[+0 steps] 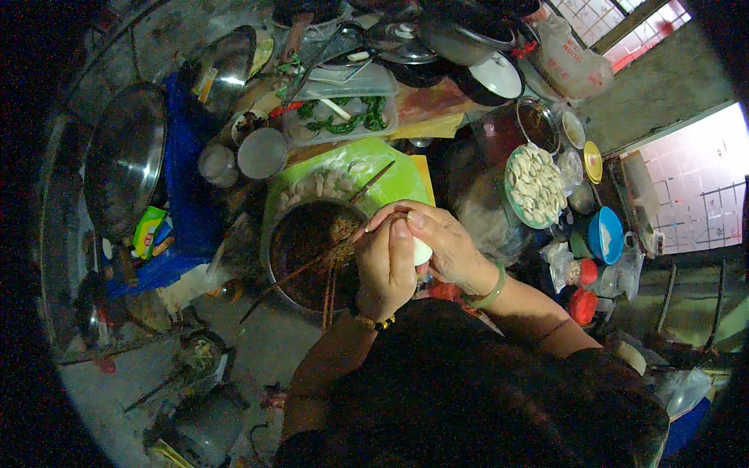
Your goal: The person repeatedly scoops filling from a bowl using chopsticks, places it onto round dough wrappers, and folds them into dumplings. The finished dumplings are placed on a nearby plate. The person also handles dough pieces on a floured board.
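Both hands are pressed together over a piece of white dough (pixel 422 252), probably a dumpling, mostly hidden by the fingers. My left hand (pixel 384 266) cups it from the left, thumb up. My right hand (pixel 447 245), below a pale green bangle, closes around it from the other side. Just left of the hands is a dark, deep bowl (pixel 292 234) with brownish filling (pixel 344 234) at its right side. Chopsticks (pixel 330 292) lean in the bowl. Behind it, a floured green board (pixel 404 184) carries several small dough pieces (pixel 319 186) and a thin stick (pixel 374 180).
At the right stands a plate of dumplings (pixel 535 184), near a blue bowl (pixel 606 237) and red-lidded jars (pixel 583 305). A clear plastic box (pixel 345 114) with green vegetables sits beyond the board. Pots (pixel 497 79) crowd the back; cups (pixel 262 153) stand at the left.
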The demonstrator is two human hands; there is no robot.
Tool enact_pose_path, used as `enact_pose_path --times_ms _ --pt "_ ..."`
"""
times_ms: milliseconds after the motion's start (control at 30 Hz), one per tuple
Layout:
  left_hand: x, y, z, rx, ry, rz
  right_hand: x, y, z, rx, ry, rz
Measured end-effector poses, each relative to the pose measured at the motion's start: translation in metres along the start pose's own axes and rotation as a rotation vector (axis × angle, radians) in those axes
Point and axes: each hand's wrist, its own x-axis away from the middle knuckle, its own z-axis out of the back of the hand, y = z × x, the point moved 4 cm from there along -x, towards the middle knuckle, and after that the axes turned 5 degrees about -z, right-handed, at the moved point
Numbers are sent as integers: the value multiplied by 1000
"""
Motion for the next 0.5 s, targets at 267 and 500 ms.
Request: enact_pose_path --times_ms 267,500 --pt "5 -64 -6 104 26 401 -20 40 24 -212 -37 -88" --pt "-16 -61 5 249 -14 35 -15 34 24 -501 -81 49"
